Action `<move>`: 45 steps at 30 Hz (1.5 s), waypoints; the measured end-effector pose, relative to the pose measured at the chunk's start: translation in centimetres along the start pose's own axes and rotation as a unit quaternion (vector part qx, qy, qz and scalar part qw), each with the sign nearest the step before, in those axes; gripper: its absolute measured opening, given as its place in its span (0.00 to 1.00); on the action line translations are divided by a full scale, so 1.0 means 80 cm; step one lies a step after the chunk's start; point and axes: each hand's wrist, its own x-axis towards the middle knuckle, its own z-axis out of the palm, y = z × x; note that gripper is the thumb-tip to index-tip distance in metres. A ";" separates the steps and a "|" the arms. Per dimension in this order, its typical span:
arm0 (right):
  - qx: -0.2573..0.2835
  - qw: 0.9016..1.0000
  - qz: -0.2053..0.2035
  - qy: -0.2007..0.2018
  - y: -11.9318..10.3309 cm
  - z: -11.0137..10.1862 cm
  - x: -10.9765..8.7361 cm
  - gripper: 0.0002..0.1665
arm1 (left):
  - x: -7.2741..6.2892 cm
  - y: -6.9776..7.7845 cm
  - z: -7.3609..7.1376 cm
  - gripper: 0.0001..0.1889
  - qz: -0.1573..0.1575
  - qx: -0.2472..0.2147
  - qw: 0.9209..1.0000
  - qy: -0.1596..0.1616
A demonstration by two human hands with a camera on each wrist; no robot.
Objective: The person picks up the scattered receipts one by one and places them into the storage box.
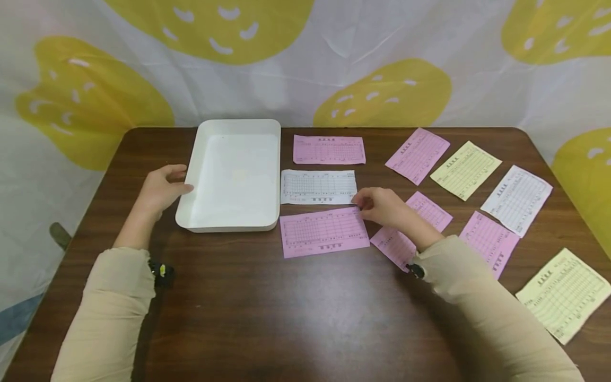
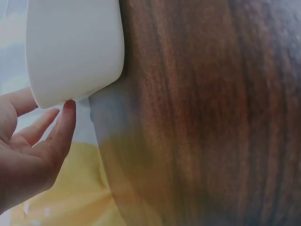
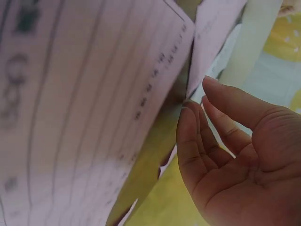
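- Behind the dark wooden surface [image 1: 286,307] hangs a white cloth backdrop [image 1: 305,90] printed with big yellow shapes.
- On the left half of the surface sits a white rectangular tray [image 1: 195,212], with nothing lying in it.
- The left hand [image 1: 159,191] rests at the tray's left rim, fingers relaxed and straight, fingertips touching the outer wall; this grip is loose and encloses nothing. The left wrist view shows the thumb [image 2: 63,127] against the tray's rounded corner [image 2: 75,52].
- Just right of the tray lie three printed forms in a column: a pink slip [image 1: 329,149] at the far end, a white slip [image 1: 317,187] in the middle, and a larger pink form [image 1: 322,232] nearest the person.
- The right hand [image 1: 384,207] sits at the right ends of the white slip and the larger pink form, fingers bent toward their edges. In the right wrist view the fingers [image 3: 197,141] are gently curved beside a lifted pink sheet's edge; whether this grip actually pinches paper I cannot tell.
- Partly under the right forearm lie two more pink slips [image 1: 431,209].
- Farther right are scattered a pink form [image 1: 417,155], a yellow form [image 1: 465,170], a white form [image 1: 516,199], another pink form [image 1: 491,241] and a yellow form [image 1: 563,294] near the surface's right edge.
- Both arms wear beige sleeves [image 1: 110,313].
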 end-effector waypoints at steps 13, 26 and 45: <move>-0.024 0.999 0.007 -0.021 -0.005 0.005 0.007 0.14 | 0.002 -0.007 -0.001 0.27 -0.020 -0.063 0.998 -0.014; -0.029 0.999 0.029 -0.031 -0.003 0.005 0.008 0.08 | 0.004 -0.012 -0.004 0.28 -0.036 -0.068 0.997 -0.027; 0.069 0.997 0.004 -0.022 -0.015 -0.029 -0.006 0.11 | 0.004 -0.011 -0.001 0.27 -0.037 -0.064 0.997 -0.020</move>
